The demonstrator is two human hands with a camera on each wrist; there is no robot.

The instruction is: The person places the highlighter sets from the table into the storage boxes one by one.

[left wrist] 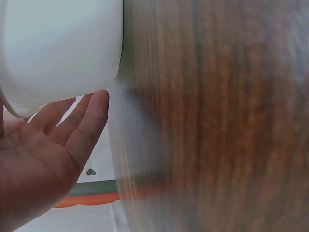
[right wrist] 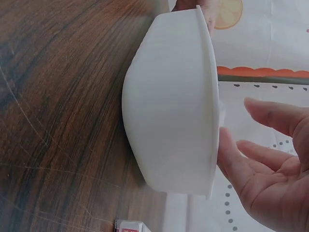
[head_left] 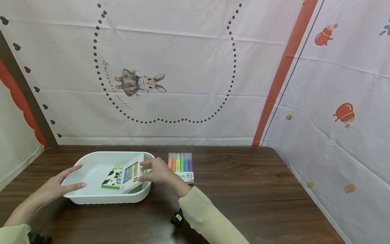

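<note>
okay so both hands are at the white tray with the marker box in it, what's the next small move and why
Probably lift the right hand clear of the marker box. The box already leans inside the white tray against a cow-print box, the right hand's fingers look relaxed at the tray's rim rather than gripping, and the left hand steadies the other side.

White tray [head_left: 91,198] between the hands. Green cow-patterned black-and-white box [head_left: 112,178] inside. Beyond the right hand [head_left: 158,172], pastel marker pack [head_left: 181,166]: pink, orange, green, blue, purple. Dark brown wood-grain bench [head_left: 243,189].
</note>
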